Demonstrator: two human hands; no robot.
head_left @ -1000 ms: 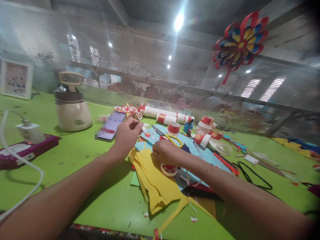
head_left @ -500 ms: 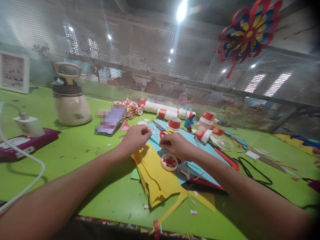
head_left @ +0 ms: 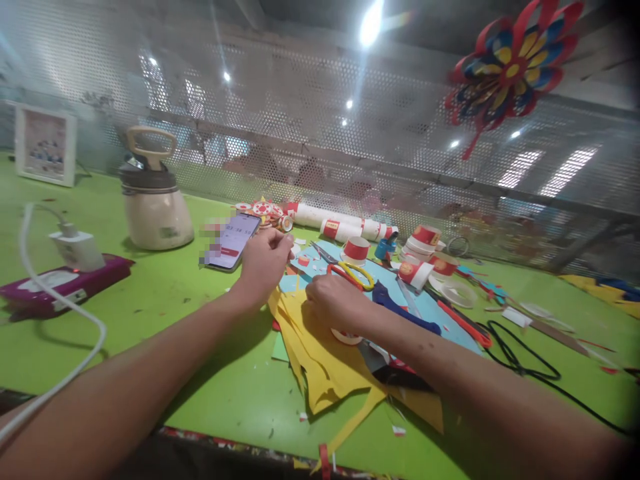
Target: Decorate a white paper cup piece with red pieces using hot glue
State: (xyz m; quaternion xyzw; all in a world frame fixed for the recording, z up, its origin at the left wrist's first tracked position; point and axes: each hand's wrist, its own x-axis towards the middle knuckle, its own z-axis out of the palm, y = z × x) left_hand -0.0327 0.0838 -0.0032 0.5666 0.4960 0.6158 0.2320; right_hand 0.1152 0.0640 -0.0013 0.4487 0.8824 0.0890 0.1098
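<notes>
My left hand [head_left: 264, 265] hovers just right of the phone [head_left: 233, 241], thumb and fingertips pinched together. If anything is in that pinch, it is too small to make out. Over the yellow paper sheets [head_left: 325, 377] my right hand [head_left: 334, 301] is curled closed with knuckles up, its fingertips hidden. A white disc with red marks [head_left: 346, 338] is partly covered under my right wrist. Scissors with red and yellow handles [head_left: 367, 283] lie just beyond this hand on a light blue sheet [head_left: 387, 275]. Behind them stands a red and white paper cup [head_left: 355, 249].
More paper cups [head_left: 425, 238] and a white paper-cup tube [head_left: 330, 215] lie at the back. A blue-handled tool [head_left: 407, 312], red cutter [head_left: 467, 325] and black cord [head_left: 515, 363] are on the right. A spray bottle [head_left: 157, 213] and power bank [head_left: 55, 290] stand left.
My right hand has moved down and left, off the scissor handles to over the yellow paper. My left hand has shifted left, closer to the phone. The view has swung slightly left.
</notes>
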